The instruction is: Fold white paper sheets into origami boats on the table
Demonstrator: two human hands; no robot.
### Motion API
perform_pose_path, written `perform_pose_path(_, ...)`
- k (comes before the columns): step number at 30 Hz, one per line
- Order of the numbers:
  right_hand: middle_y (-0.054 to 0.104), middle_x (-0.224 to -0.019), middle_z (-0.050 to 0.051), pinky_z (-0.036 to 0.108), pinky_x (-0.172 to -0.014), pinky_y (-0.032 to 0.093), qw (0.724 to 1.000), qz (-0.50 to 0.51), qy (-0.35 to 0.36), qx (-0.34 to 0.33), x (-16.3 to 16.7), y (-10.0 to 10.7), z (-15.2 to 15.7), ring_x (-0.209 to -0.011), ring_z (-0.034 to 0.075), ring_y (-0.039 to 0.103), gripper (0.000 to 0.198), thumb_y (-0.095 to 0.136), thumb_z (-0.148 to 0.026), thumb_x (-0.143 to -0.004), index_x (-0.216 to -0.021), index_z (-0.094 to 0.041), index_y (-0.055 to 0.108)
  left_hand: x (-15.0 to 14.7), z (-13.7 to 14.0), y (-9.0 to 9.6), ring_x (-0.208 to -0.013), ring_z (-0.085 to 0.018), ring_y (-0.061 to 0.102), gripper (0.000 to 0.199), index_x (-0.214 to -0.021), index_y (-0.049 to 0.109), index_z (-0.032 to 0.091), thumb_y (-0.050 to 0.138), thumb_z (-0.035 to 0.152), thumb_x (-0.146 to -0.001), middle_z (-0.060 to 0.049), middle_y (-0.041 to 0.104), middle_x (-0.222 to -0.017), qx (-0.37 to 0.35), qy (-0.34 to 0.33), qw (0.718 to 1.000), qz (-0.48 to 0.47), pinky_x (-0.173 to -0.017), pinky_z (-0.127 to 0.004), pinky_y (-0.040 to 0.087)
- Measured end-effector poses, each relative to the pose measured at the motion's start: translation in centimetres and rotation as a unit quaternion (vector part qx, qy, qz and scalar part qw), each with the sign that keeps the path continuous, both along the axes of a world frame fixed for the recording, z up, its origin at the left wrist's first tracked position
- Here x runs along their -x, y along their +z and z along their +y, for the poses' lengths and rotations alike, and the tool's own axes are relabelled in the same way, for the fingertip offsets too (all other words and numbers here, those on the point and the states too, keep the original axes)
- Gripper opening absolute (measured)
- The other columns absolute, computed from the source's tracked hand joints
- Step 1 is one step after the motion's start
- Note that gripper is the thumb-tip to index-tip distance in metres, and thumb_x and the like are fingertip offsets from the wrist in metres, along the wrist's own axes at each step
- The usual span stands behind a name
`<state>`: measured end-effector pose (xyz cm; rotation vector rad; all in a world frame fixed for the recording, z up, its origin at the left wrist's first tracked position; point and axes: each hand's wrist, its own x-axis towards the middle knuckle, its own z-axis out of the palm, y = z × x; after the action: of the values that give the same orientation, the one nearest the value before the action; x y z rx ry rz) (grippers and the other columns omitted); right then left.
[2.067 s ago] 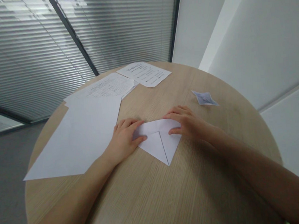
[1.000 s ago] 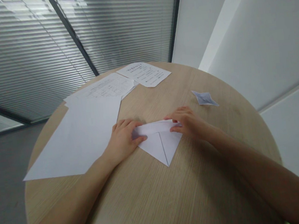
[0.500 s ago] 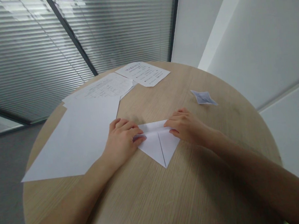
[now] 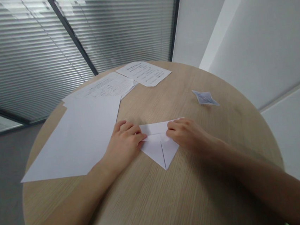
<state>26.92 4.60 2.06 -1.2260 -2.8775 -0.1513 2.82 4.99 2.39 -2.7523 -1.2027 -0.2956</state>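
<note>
Between my hands a folded white sheet of paper (image 4: 159, 147) lies on the round wooden table (image 4: 137, 202). Its pointed end faces me, a slit runs up its middle from that tip, and a flat strip crosses its far side. My left hand (image 4: 126, 140) pinches the left edge of the strip between thumb and fingers. On the opposite side my right hand (image 4: 185, 132) has its fingers curled closed on the right edge. Fingers cover both side corners of the folded paper.
A large blank white sheet (image 4: 78, 140) lies at the left, overhanging the table edge. Printed sheets (image 4: 102, 87) and another printed page (image 4: 145, 73) are at the back. A small folded paper piece (image 4: 205, 98) sits at the back right. Window blinds (image 4: 125, 26) and a wall (image 4: 271, 26) stand beyond.
The strip across the paper has been pressed flatter and its near edge sits slightly closer to me. My right fingers have curled in more, and my left thumb has shifted onto the fold.
</note>
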Motion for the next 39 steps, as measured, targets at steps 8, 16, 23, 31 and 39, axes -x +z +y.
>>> perform_pose_path(8, 0.067, -0.089, 0.011, 0.032, -0.065, 0.036, 1.000, -0.021, 0.001, -0.011, 0.1, 0.1, -1.2, -0.079, 0.020, 0.059, 0.021, 0.051, -0.008, -0.090, -0.083, -0.015, 0.068, -0.6, -1.3, 0.9, -0.093, -0.028, 0.060, 0.021, -0.090, 0.074, 0.021, 0.056, 0.009, -0.089, -0.007, 0.070, -0.087, -0.032, -0.028, 0.995, 0.092, -0.098, -0.051, 0.041)
perform_pose_path(16, 0.071, -0.091, 0.012, 0.035, -0.070, 0.045, 0.998, -0.047, -0.025, 0.014, 0.0, 0.4, -2.5, -0.081, 0.023, 0.064, 0.023, 0.050, -0.006, -0.087, -0.088, -0.015, 0.072, -1.3, -3.0, 1.1, -0.093, -0.031, 0.058, 0.022, -0.101, 0.072, 0.013, 0.056, 0.022, -0.088, -0.012, 0.068, -0.095, -0.017, -0.009, 0.988, 0.153, -0.093, -0.050, 0.044)
perform_pose_path(23, 0.068, -0.108, 0.026, 0.038, -0.077, 0.055, 0.996, -0.063, -0.063, -0.001, 0.0, -0.6, -4.5, -0.094, 0.029, 0.066, 0.034, 0.046, -0.004, -0.086, -0.112, 0.000, 0.068, -1.7, -4.2, 0.6, -0.099, -0.031, 0.057, 0.069, -0.108, 0.068, 0.007, 0.050, 0.070, -0.087, -0.017, 0.063, -0.117, 0.018, 0.035, 0.989, 0.146, -0.086, -0.045, 0.047)
perform_pose_path(31, 0.063, -0.121, 0.030, 0.042, -0.087, 0.054, 0.995, -0.069, -0.069, 0.011, 0.3, -0.7, -5.0, -0.109, 0.034, 0.062, 0.045, 0.051, -0.018, -0.085, -0.124, 0.003, 0.062, -1.7, -4.1, 0.3, -0.103, -0.033, 0.057, 0.085, -0.133, 0.055, 0.009, 0.050, 0.076, -0.082, -0.018, 0.062, -0.119, 0.068, 0.027, 0.988, 0.137, -0.088, -0.044, 0.046)
perform_pose_path(39, 0.056, -0.135, 0.028, 0.047, -0.093, 0.051, 0.999, -0.019, -0.048, 0.008, 0.6, -0.9, -4.9, -0.122, 0.037, 0.054, 0.052, 0.051, -0.023, -0.088, -0.134, 0.001, 0.053, -2.2, -4.2, -0.1, -0.112, -0.036, 0.053, 0.080, -0.141, 0.049, 0.017, 0.054, 0.072, -0.083, -0.016, 0.054, -0.138, 0.048, 0.013, 0.992, 0.118, -0.091, -0.047, 0.044)
